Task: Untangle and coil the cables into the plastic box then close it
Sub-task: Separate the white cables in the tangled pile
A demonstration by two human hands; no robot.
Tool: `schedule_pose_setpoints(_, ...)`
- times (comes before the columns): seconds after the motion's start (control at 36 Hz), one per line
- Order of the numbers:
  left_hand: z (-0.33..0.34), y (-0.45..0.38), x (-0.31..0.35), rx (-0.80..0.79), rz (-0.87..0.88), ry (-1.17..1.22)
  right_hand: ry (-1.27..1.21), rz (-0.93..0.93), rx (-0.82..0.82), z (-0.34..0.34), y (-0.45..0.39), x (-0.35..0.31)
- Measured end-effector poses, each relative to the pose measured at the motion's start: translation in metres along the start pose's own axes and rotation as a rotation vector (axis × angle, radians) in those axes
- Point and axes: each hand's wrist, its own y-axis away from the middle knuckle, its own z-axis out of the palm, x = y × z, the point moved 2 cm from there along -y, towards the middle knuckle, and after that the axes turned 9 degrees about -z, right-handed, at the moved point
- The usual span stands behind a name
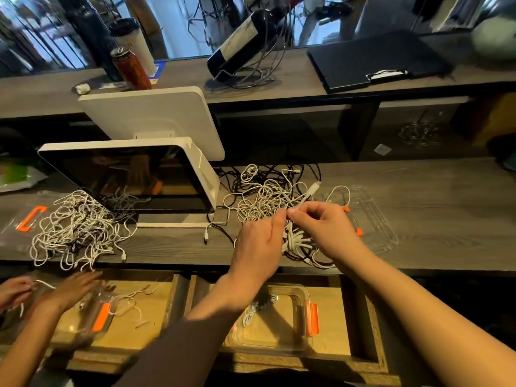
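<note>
box: clear plastic box with orange latch sits in open drawer below desk, short white cable inside
second person: two hands at lower left, blurred, over another clear box
left hand: fingers pinching white cable strand
right hand: fingers pinching cable with white plug
cables: white and black tangle on desk, partly hidden by hands
lid: clear, right of tangle
second tangle: left, before monitor

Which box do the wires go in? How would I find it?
Look below the grey counter, in the wooden drawer under the person's arms. The clear plastic box sits there with an orange latch on its right side. Unlike the flat lid on the counter, it is deep and holds a cable.
</note>
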Motion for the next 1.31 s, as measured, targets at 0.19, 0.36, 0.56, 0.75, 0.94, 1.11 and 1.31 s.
schedule_pose_setpoints(0.19,-0.004,0.001,-0.007,0.238,0.425,-0.205,-0.407,0.304,-0.222,0.006,0.004,0.008)
schedule_pose_setpoints(0.36,-0.001,-0.002,-0.007,0.249,0.243,0.006,-0.159,-0.045,0.142,0.012,0.005,0.008)
schedule_pose_setpoints(0.56,0.005,-0.005,-0.011,-0.52,-0.615,0.572,-0.099,-0.236,0.261,0.011,0.013,0.004)
schedule_pose_setpoints(0.75,-0.003,-0.009,-0.012,-0.715,-0.701,0.649,-0.009,-0.261,0.202,0.007,0.015,0.008)
schedule_pose_setpoints(0.94,-0.006,-0.011,-0.01,-0.502,-0.29,0.181,0.136,-0.166,0.132,0.002,0.004,0.011)
schedule_pose_setpoints(1.11,-0.008,-0.013,-0.002,-0.309,-0.126,0.017,0.139,-0.054,0.064,-0.008,-0.001,0.012)
schedule_pose_setpoints(1.31,-0.008,-0.014,0.006,-0.211,0.031,-0.034,0.067,-0.064,0.084,-0.012,0.002,0.012)
